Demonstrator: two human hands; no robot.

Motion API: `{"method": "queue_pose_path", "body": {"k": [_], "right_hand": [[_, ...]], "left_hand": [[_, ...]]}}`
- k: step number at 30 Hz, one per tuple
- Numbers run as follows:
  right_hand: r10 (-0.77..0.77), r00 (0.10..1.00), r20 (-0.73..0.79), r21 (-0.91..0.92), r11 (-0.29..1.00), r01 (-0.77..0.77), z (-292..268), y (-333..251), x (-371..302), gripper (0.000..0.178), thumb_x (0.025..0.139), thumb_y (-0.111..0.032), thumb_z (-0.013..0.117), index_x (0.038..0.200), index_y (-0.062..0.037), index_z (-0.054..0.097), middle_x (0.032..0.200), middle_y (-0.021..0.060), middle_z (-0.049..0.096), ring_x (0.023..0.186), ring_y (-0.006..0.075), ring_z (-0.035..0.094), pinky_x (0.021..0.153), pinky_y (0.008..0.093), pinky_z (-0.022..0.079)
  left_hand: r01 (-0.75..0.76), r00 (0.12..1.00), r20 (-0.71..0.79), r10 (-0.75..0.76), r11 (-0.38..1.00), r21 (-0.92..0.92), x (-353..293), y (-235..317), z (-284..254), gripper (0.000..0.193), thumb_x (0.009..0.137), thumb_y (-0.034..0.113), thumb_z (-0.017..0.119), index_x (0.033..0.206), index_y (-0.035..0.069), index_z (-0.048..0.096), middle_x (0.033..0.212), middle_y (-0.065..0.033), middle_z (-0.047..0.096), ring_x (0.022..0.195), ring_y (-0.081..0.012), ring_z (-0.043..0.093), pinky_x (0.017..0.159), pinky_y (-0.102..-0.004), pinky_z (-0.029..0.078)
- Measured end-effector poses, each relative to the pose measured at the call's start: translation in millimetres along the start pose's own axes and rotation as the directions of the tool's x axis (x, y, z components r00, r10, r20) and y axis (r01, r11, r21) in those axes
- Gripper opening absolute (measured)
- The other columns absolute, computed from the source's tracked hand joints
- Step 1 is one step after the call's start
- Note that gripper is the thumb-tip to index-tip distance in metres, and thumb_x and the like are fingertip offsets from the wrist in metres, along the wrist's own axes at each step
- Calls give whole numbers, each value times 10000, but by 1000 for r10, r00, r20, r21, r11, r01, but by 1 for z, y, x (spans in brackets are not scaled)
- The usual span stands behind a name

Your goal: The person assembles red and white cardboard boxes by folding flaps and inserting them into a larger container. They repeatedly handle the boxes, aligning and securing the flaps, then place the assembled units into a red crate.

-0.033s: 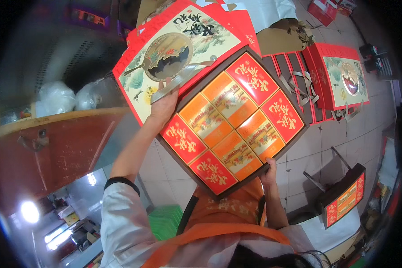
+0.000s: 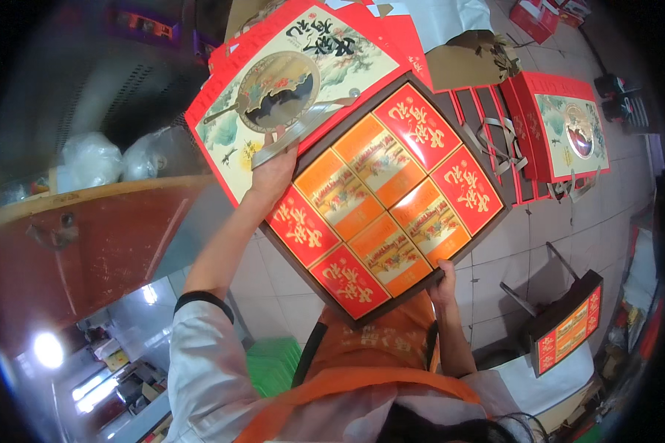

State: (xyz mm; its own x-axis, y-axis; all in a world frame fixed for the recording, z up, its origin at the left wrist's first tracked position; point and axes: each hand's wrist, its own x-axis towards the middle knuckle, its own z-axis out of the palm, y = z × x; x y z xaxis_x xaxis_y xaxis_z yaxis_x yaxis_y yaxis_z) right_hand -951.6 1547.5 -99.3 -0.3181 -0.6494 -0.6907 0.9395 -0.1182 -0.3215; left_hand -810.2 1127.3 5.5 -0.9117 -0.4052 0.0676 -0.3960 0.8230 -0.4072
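Note:
A square dark brown tray [image 2: 340,131] is held tilted in front of me, packed with several small boxes. Orange boxes [image 2: 377,164] with a pictured band fill its middle, and red boxes [image 2: 465,184] with gold lettering take the ends. My left hand [image 2: 275,173] is closed at the tray's left edge, by the grey ribbon handle [image 2: 295,136] of a red-edged gift box cover [image 2: 236,136] printed with a landscape and a round fan; some fingers are hidden. At the lower right edge, my right hand [image 2: 443,286] grips the tray, its thumb on the rim.
Red gift boxes [image 2: 569,125] with ribbon handles stand on the tiled floor [image 2: 524,236] at right. Another filled tray [image 2: 569,328] leans at lower right. A brown wooden counter edge [image 2: 89,251] runs along the left, with plastic bags [image 2: 92,159] above. Green crates [image 2: 270,362] sit below.

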Motion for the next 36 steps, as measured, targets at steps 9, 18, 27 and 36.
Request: {"method": "queue_pose_path", "body": {"k": [9,18,27,36], "right_hand": [[107,992,-61,-2,994,-107,0,-1,7,527,824,-285,552,1233,30,447,1207,119,548,1098,250,534,952,380,413],[127,987,-97,-13,992,-129,48,-10,-10,534,887,-290,527,1323,-26,370,1297,111,481,1194,266,463,1014,412,365],[709,580,-401,-901,-191,-389,140,-215,0,379,923,-341,538,1087,-3,585,934,123,657,807,231,662,732,309,546],[5,928,372,-903,-230,363,326,-218,291,662,881,-504,533,1293,9,461,1208,99,543,1093,166,509,940,301,386]], "left_hand": [[-26,995,-98,35,996,90,13,17,3,438,813,143,530,1250,111,520,1215,-181,546,1053,-379,560,746,-370,522],[36,971,-230,-64,991,-125,17,15,26,385,825,147,531,1210,161,548,1258,-131,504,1099,-350,536,762,-355,530],[208,944,-220,-247,961,-184,8,52,27,418,780,127,558,1197,105,533,1261,-137,507,1176,-382,479,909,-425,459],[106,956,32,-292,242,-964,-32,49,-39,295,850,131,523,1132,69,582,1226,-99,557,1178,-282,503,907,-387,468]]}}
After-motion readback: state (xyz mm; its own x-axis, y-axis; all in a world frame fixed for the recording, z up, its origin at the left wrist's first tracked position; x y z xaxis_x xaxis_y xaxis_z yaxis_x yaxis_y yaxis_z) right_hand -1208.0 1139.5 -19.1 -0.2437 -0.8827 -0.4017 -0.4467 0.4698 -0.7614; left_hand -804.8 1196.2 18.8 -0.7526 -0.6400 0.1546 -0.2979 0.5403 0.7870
